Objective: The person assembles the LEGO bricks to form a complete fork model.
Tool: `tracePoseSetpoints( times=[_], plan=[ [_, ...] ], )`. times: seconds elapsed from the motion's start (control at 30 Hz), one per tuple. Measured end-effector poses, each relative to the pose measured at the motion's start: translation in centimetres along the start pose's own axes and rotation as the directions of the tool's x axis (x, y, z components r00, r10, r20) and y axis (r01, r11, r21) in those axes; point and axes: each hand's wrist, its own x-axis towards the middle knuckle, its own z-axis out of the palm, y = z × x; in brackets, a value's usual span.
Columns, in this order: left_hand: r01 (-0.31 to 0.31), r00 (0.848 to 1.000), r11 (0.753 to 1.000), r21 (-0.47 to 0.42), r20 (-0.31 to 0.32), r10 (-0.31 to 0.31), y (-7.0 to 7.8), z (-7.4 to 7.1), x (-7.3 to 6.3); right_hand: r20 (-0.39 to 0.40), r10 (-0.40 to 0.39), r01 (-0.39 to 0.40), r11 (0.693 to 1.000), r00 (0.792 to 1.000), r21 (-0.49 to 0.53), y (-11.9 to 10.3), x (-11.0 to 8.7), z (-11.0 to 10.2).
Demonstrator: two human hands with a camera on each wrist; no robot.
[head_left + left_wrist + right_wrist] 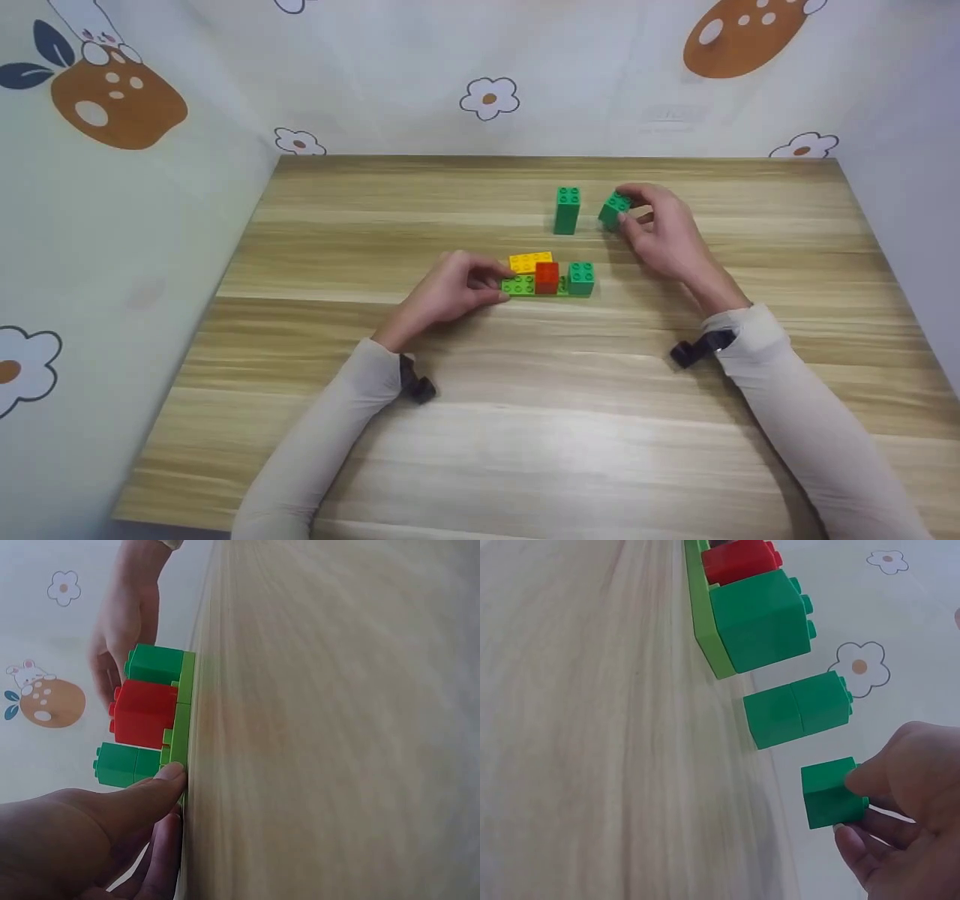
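Observation:
My right hand [664, 232] pinches a green block [831, 793] between thumb and fingers, holding it tilted at the back right. Thumb and fingertips of my left hand [457, 285] grip the left end of a long light green building plate [517, 286] lying on the table. A red block [547, 277] is mounted near the plate's middle, and a green block [580, 278] sits at its right end. Just behind the plate is a yellow block [530, 261], partly hidden by it. Farther back, two green blocks stacked as a tower [567, 211] stand upright, left of the held block.
A wood-grain table [525, 420] carries all the blocks. Its back edge meets a patterned wall [390, 82], with more wall along the left and right sides. Each wrist wears a small black camera, the right one [701, 349] hanging over the table.

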Motion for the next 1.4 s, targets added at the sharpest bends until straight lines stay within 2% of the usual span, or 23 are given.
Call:
tracePoseSetpoints(
  times=[0.27,0.5,0.7,0.9,1.1,1.4],
  plan=[
    [0.009,1.000,1.000,0.003,-0.001,-0.009,0.0,0.0,0.0,-0.050,-0.055,0.054,0.998,0.997,-0.024,-1.2,-0.1,-0.1],
    [0.004,1.000,1.000,0.009,-0.009,-0.004,-0.1,0.0,0.0,-0.107,-0.137,0.137,0.991,0.985,-0.008,-2.6,-0.5,0.0],
    [0.001,1.000,1.000,0.017,-0.015,-0.001,-0.1,0.1,0.0,-0.149,-0.189,0.194,0.981,0.971,0.018,-3.7,-0.8,0.2],
    [0.000,1.000,1.000,0.021,-0.023,0.001,-0.1,0.1,-0.1,-0.192,-0.275,0.283,0.959,0.942,0.015,-4.7,-1.1,0.6],
    [-0.004,1.000,1.000,0.026,-0.026,0.005,-0.1,0.1,-0.2,-0.181,-0.325,0.337,0.941,0.928,0.035,-5.7,-1.6,1.1],
    [-0.010,1.000,1.000,0.022,-0.025,0.010,-0.1,0.1,-0.2,-0.122,-0.343,0.350,0.936,0.931,0.044,-6.9,-2.5,2.2]
  ],
)
